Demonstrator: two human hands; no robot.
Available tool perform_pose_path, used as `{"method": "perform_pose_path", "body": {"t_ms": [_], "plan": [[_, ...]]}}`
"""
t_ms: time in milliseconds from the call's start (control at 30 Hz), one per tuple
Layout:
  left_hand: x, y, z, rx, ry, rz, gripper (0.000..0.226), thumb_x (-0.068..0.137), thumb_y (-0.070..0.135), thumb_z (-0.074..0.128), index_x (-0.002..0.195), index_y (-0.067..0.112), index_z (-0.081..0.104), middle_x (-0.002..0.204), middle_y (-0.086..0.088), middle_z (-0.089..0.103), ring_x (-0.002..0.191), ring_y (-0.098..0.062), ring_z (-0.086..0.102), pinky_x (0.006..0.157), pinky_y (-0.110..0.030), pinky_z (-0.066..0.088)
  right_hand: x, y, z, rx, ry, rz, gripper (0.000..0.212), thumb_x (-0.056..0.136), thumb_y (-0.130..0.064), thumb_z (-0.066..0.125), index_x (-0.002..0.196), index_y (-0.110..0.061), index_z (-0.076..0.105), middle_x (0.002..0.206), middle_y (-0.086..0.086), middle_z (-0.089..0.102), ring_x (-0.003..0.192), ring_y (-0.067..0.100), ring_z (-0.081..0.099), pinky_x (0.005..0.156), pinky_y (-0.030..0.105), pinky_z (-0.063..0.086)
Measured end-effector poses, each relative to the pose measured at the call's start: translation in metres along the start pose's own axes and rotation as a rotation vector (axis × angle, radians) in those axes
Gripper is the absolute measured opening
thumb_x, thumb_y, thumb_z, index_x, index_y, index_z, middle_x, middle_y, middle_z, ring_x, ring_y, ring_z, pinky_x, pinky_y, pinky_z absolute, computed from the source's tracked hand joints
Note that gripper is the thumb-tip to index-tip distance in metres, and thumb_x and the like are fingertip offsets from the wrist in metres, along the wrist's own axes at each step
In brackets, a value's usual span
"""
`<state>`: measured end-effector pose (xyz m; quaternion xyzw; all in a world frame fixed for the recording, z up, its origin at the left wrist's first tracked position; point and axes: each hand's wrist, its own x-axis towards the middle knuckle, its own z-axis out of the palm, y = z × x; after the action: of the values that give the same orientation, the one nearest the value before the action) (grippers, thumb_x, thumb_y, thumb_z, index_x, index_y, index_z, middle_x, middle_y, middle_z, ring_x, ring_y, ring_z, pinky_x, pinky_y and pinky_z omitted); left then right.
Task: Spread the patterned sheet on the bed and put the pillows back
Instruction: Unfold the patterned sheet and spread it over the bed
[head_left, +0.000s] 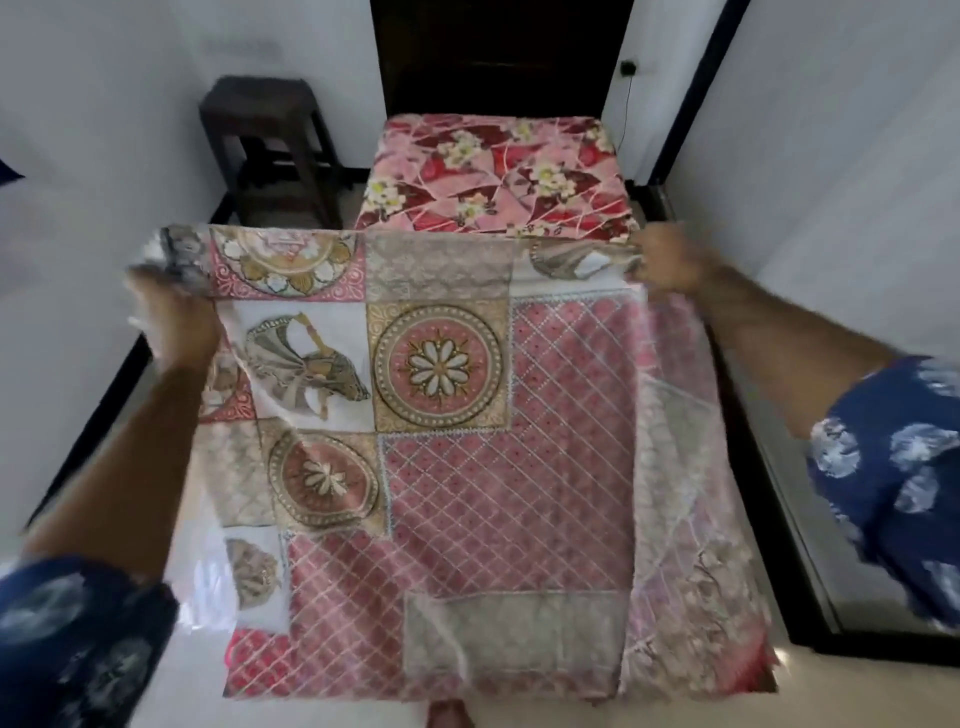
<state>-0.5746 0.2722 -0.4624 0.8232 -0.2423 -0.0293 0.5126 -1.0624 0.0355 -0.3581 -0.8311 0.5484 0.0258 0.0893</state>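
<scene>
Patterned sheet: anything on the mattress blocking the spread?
Nothing visible. Left hand and right hand hold the patterned sheet up by its top edge. The floral mattress beyond shows no pillows or objects on its exposed part; the near part is hidden behind the sheet.

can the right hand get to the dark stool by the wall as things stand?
Probably not. The right hand grips the patterned sheet on the bed's right side, while the dark stool stands beyond the bed's far left corner; the held-up sheet and bed lie between.
</scene>
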Motion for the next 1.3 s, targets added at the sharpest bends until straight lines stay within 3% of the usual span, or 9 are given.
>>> {"method": "perform_pose_path", "body": {"t_ms": [100,333,533,700,867,933,1033,1167,1300], "plan": [[0.011,-0.047,0.058,0.277,-0.341,0.063,0.094,0.088,0.022,0.075,0.157,0.006,0.013,0.160,-0.028,0.025,0.148,-0.042,0.027,0.121,-0.056,0.026,0.025,-0.010,0.097,-0.140,0.131,0.112,0.054,0.088,-0.007,0.062,0.140,-0.009,0.047,0.142,0.023,0.045,0.128,0.041,0.045,0.102,0.048,0.039],[-0.247,-0.103,0.153,0.429,-1.046,0.272,0.050,0.095,0.018,0.065,0.143,0.016,0.049,0.151,-0.015,0.047,0.134,-0.038,0.050,0.109,-0.054,0.042,-0.065,0.057,0.287,-0.145,-0.500,0.084,0.053,0.091,-0.024,0.064,0.141,-0.020,0.045,0.144,0.010,0.042,0.128,0.032,0.047,0.104,0.047,0.044],[-0.381,-0.123,0.217,0.438,-1.432,0.251,0.045,0.102,0.023,0.054,0.146,0.022,0.044,0.160,-0.003,0.033,0.144,-0.024,0.037,0.118,-0.040,0.033,-0.127,0.156,0.356,0.042,-0.618,0.196,0.053,0.093,-0.030,0.065,0.140,-0.015,0.048,0.141,0.012,0.047,0.126,0.033,0.051,0.097,0.040,0.048],[-0.465,-0.099,0.275,0.423,-1.434,0.086,0.047,0.101,0.019,0.055,0.146,0.016,0.041,0.148,-0.006,0.045,0.132,-0.023,0.052,0.107,-0.035,0.043,-0.139,0.226,0.400,0.325,-0.379,0.244,0.047,0.090,-0.020,0.067,0.132,-0.012,0.050,0.136,0.013,0.050,0.114,0.029,0.060,0.088,0.038,0.052],[-0.553,-0.092,0.317,0.723,-1.189,0.206,0.062,0.085,0.032,0.074,0.138,0.009,0.050,0.137,-0.016,0.051,0.127,-0.043,0.049,0.104,-0.055,0.045,-0.127,0.286,0.420,0.490,0.077,0.347,0.046,0.083,-0.020,0.074,0.125,-0.015,0.056,0.124,0.008,0.053,0.111,0.028,0.053,0.089,0.042,0.050],[-0.571,-0.094,0.328,0.819,-1.136,0.239,0.067,0.079,0.029,0.081,0.132,0.004,0.050,0.133,-0.024,0.052,0.123,-0.051,0.049,0.100,-0.061,0.045,-0.113,0.311,0.423,0.667,0.039,0.359,0.048,0.084,-0.023,0.074,0.128,-0.016,0.056,0.120,0.005,0.060,0.107,0.025,0.059,0.091,0.045,0.053],[-0.574,-0.094,0.332,0.862,-1.080,0.158,0.071,0.078,0.029,0.083,0.135,0.007,0.047,0.138,-0.026,0.048,0.121,-0.052,0.047,0.099,-0.062,0.046,-0.090,0.328,0.413,0.986,-0.316,0.349,0.057,0.086,-0.032,0.073,0.136,-0.021,0.047,0.112,-0.003,0.068,0.099,0.021,0.068,0.090,0.045,0.056],[-0.574,-0.088,0.328,0.715,-1.037,0.076,0.056,0.087,0.024,0.075,0.135,0.010,0.050,0.129,-0.017,0.053,0.115,-0.045,0.052,0.091,-0.063,0.049,-0.093,0.305,0.404,0.653,-0.140,-0.038,0.059,0.089,-0.021,0.070,0.141,-0.014,0.044,0.104,-0.002,0.064,0.082,0.018,0.065,0.069,0.038,0.056],[-0.576,-0.066,0.332,0.593,-0.943,-0.044,0.040,0.102,0.019,0.055,0.137,0.003,0.047,0.133,-0.021,0.055,0.116,-0.042,0.057,0.095,-0.058,0.049,-0.125,0.262,0.413,0.195,-0.150,-0.512,0.080,0.084,-0.023,0.072,0.153,-0.025,0.031,0.141,0.013,0.043,0.115,0.029,0.052,0.086,0.044,0.053]]}}
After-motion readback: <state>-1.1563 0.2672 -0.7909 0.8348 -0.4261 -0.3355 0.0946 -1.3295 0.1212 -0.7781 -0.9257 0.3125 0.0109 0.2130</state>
